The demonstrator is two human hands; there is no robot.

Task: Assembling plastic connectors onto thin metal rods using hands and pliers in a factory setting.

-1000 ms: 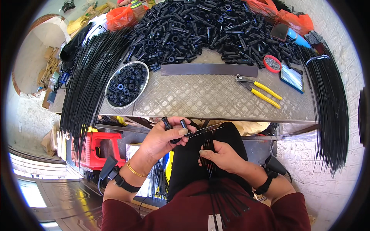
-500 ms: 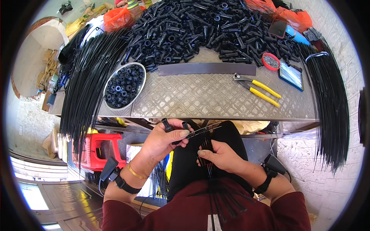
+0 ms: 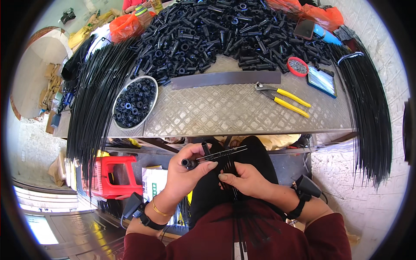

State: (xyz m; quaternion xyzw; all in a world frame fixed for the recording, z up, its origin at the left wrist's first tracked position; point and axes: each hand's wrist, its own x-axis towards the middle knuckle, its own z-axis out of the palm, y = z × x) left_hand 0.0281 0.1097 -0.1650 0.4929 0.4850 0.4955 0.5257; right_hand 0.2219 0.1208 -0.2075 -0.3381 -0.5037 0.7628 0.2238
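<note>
Over my lap, my left hand (image 3: 184, 172) is closed round black plastic tubular pieces (image 3: 205, 148). One of them stands up between the fingers and another points left with its round end showing. Thin light wires (image 3: 232, 151) stick out to the right from that hand, with small dark parts along them. Close beside it, my right hand (image 3: 248, 178) pinches a bundle of thin black rods (image 3: 230, 167). The rods cross the wires above the right thumb, and their lower ends fan out over my dark red top. Where rods and wires meet is too fine to make out.
On the table (image 3: 208, 110) lie yellow-handled pliers (image 3: 292, 109), a flat grey strip (image 3: 225, 79) and a heap of black tubular parts (image 3: 182, 41). A bowl (image 3: 156, 91) holds black rings; a red dish (image 3: 288, 66) holds small bits. Black rods (image 3: 95, 91) overhang the edge. A stool (image 3: 123, 159) stands left.
My left hand has turned, so the tubular pieces point differently and the wires lie flatter. It has dropped slightly nearer my right hand, which keeps hold of the rods. The view has shifted a little.
</note>
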